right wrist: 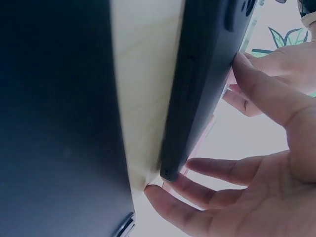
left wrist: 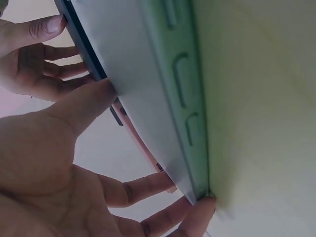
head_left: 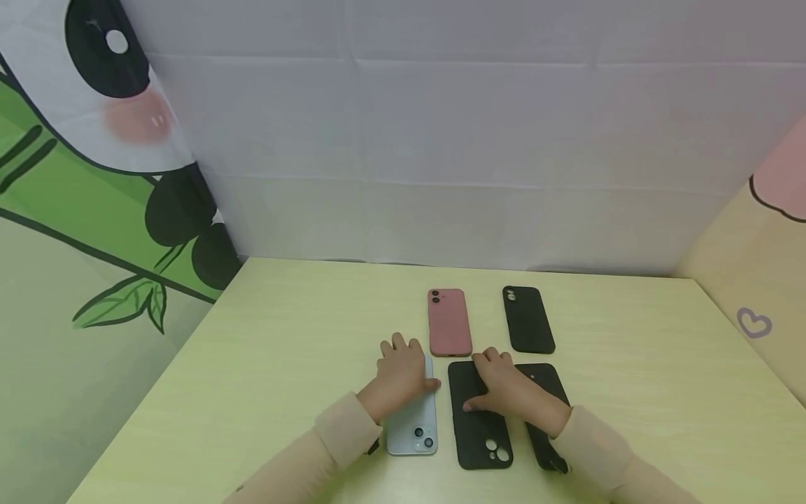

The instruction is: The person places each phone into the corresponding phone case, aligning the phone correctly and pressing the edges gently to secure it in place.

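Note:
My left hand (head_left: 401, 372) lies over the upper end of a pale blue phone (head_left: 411, 428) with two camera lenses at its near end. In the left wrist view its thumb touches the phone's back, and the fingertips reach the far corner by the tabletop. To the right, my right hand (head_left: 508, 386) rests on a black phone case (head_left: 471, 442) with camera holes. Its thumb lies on the case's back, and the extended fingers reach the far end. Under the right wrist, partly hidden, lies another black phone or case (head_left: 549, 379); which one, I cannot tell.
Behind the hands lie a pink phone or case (head_left: 450, 323) and a black phone case (head_left: 530, 322), side by side. The pale yellow table (head_left: 252, 364) ends at a white cloth wall (head_left: 441, 140). Printed panels stand at left and right.

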{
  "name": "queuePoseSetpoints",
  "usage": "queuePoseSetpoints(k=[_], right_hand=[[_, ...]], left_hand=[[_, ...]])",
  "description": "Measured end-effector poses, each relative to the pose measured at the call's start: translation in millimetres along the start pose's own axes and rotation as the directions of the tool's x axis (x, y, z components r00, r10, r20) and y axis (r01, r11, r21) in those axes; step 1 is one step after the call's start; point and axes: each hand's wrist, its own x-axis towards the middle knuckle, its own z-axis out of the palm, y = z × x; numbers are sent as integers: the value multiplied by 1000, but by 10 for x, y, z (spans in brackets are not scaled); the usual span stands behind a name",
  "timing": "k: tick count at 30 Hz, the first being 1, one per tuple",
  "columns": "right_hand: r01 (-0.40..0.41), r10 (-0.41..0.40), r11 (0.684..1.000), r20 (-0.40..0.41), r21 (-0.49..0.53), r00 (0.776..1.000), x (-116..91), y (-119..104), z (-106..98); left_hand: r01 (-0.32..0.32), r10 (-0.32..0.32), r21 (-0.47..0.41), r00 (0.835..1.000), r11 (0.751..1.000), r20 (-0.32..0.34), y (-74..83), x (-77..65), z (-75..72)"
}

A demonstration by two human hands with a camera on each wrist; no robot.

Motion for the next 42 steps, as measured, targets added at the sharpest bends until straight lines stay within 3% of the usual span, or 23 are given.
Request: queuePoseSetpoints(k=[11,22,31,42], right_hand=[[12,-10,999,-42,46,999,-8,-8,-12],[-29,36,992,-52,123,998,28,30,-56],[2,14,983,-86,181,996,50,93,-84],[42,-22,976,-95,215,995,35,118,-99]], left_hand=[[34,-34,-1,999,999,-15,8,21,-32],[50,-50,-7,998,999,-31,1,27,-44],[46,-46,4,999,999,-15,-25,48,-44],[31,-28,-73,999,997,40,-134,47,-76]])
